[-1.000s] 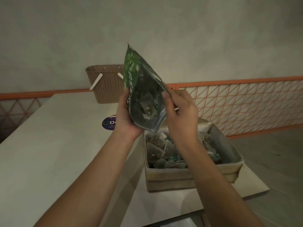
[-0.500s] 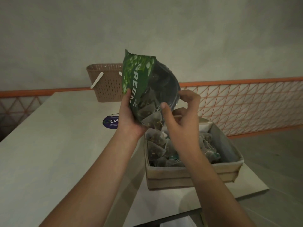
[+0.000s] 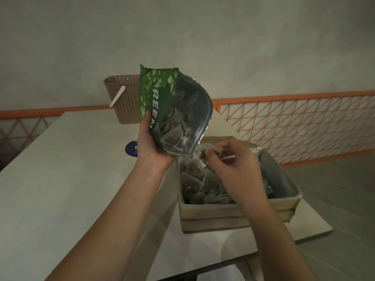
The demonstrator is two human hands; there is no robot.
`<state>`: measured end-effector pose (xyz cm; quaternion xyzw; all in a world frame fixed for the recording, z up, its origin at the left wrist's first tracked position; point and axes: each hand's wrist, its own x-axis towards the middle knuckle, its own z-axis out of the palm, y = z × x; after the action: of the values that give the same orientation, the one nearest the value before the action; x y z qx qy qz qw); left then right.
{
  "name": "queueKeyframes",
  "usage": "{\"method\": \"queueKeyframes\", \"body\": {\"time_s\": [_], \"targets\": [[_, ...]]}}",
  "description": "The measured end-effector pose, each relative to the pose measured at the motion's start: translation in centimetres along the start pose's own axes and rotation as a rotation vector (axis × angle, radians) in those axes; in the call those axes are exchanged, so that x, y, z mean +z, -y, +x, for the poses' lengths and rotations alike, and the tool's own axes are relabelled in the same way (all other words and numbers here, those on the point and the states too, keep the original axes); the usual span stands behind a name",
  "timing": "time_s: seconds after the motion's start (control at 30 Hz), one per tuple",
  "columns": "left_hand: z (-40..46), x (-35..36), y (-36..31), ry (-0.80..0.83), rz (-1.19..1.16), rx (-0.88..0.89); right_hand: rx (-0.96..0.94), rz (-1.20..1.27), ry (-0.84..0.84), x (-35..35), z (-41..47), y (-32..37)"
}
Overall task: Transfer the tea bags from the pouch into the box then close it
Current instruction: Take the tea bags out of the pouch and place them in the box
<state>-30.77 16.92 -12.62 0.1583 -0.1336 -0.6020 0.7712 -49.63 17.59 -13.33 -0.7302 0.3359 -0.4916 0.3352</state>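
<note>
Above the left far corner of the box point(image 3: 233, 213), one green pouch point(image 3: 160, 102) is held up in the air, its long axis running from its sealed end at the upper left down to its open mouth at the lower right, so the mouth tips down toward the box. Its clear side faces the camera and shows several pyramid tea bags point(image 3: 174, 134) crowded near the mouth; their number cannot be counted. One left hand point(image 3: 152, 147) grips the pouch from below and the left, thumb laid along the printed side. One right hand point(image 3: 229, 161), just beside the pouch mouth and over the far part of the box, has its fingers curled and pinches a tea bag with a small white tag; the blur hides how many it holds. One open cardboard box sits on the tabletop point(image 3: 60, 179), close to the near right edge, with a heap of tea bags piled in its left half and a bare grey inner wall on its right. One perforated basket point(image 3: 123, 98) stands at the far edge of the tabletop behind the pouch, well apart from the box. One round dark sticker point(image 3: 131, 149) lies on the tabletop, left of the left hand. Left of the box the tabletop runs wide.
</note>
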Motion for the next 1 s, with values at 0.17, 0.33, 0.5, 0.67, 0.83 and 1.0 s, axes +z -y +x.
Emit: {"method": "queueKeyframes", "body": {"time_s": [0.17,0.33,0.5,0.67,0.83,1.0], "targets": [[-0.4,0.4,0.0,0.016,0.003,0.007,0.105,-0.166,0.046,-1.2,0.0,-1.0],[-1.1,1.1,0.4,0.029,-0.012,-0.014,0.102,-0.248,0.088,-1.0,-0.2,-0.8],[-1.8,1.7,1.1,0.011,-0.019,-0.026,-0.049,-0.118,-0.029,0.5,0.2,0.7],[-2.4,2.1,1.6,-0.004,-0.012,-0.062,-0.038,-0.316,0.075,2.4,1.1,1.2],[-2.1,2.0,1.7,-0.009,-0.01,-0.021,-0.055,-0.53,0.094,3.5,0.7,1.5],[-2.0,1.6,1.8,-0.035,-0.013,-0.024,0.003,-0.355,0.091,3.1,0.8,1.2]]}}
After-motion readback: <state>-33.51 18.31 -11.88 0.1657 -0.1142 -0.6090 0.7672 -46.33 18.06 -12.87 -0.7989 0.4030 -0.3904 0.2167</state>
